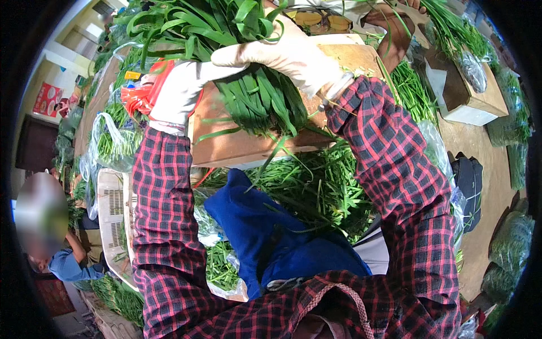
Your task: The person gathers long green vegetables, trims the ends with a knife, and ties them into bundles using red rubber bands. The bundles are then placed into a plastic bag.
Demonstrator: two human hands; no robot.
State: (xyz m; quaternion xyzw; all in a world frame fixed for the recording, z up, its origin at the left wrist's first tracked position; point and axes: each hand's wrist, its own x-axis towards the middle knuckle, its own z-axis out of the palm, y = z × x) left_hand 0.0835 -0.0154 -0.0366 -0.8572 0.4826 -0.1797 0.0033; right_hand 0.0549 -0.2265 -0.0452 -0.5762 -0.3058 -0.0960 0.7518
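Note:
Both of my hands wear white gloves. They close around one thick bunch of long, flat green leaves (pixel 262 99), gripping it about its middle. My left hand (pixel 182 87) holds the bunch's left side. Across the front and right side reaches my right hand (pixel 288 55), its thumb meeting the left glove. Curling leaf tips fan out beyond the hands, and the other end hangs toward me over a wooden box-like stand (pixel 216 146). A few loose leaves trail below the bunch. Red plastic bags or ties (pixel 142 97) lie beside my left wrist.
Below the stand spreads a heap of loose greens (pixel 322 186). A white plastic crate (pixel 112 207) stands left, near bagged greens (pixel 118 142). Another wooden stand (pixel 487 91) is at right. A person in blue (pixel 72 262) is left; another person's hand (pixel 415 5) shows top right.

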